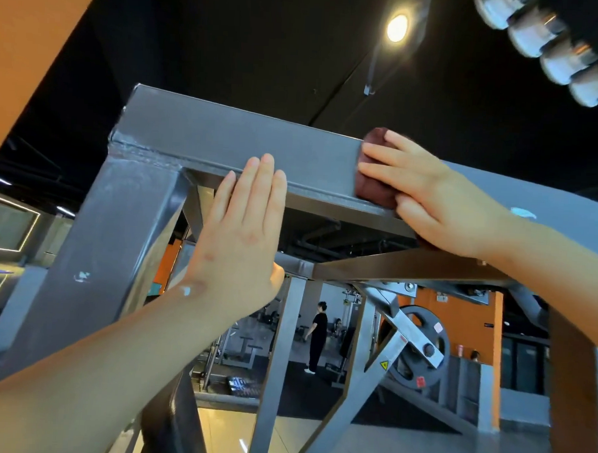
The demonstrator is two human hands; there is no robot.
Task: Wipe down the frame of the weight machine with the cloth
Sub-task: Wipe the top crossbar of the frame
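The grey steel frame [205,136] of the weight machine fills the view, with a horizontal top beam welded to a slanted upright on the left. My right hand [432,198] presses a folded dark red cloth [374,192] flat against the front face of the top beam, fingers straight and pointing left. Only the cloth's left edge shows past the fingers. My left hand [242,230] is flat, fingers straight and together, its fingertips touching the lower edge of the same beam to the left of the cloth.
A weight plate [422,348] on a lever arm hangs lower right. Chrome handles [545,48] sit at top right. A person in black [317,333] stands far off on the gym floor. An orange panel [28,43] is at top left, a ceiling lamp [397,27] above.
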